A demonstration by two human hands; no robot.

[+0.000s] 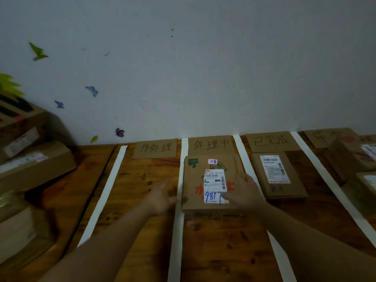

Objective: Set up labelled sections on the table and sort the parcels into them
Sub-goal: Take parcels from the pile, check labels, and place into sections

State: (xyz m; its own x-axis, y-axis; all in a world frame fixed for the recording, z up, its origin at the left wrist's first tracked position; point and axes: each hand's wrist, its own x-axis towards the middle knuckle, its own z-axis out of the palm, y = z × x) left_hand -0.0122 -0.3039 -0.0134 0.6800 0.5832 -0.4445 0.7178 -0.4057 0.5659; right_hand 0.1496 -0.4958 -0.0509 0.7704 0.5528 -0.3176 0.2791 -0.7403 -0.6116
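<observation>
A: So, where is the flat brown cardboard parcel [195, 180] with blue "9817" on its white sticker?

B: It lies in the second section of the wooden table [142, 180], just below the cardboard sign reading 处理中 [210, 144]. The left hand [162, 198] is at its left edge, fingers straight and slightly spread. The right hand [244, 192] rests on its right half, fingers laid flat towards the sticker. Both are blurred, so I cannot tell whether a thumb hooks under an edge.

A: What could go wrong?

B: Its left edge sits on the white paper strip [179, 231] dividing the sections. A sideways nudge could drag or crease that strip, I'd guess, and muddle the boundary. Pushed too far forward, the parcel would ride over the sign.

A: And the other sections?

B: The first, under the sign 待处理 [155, 148], shows only wood grain. The third, under the sign 已完成 [271, 141], holds one slim brown parcel with a white shipping label [278, 176]. The fourth, under a partly hidden sign [325, 137], holds a few brown boxes [345, 157] at the right edge. More cardboard boxes [34, 165] are stacked far left, outside the strips.
</observation>
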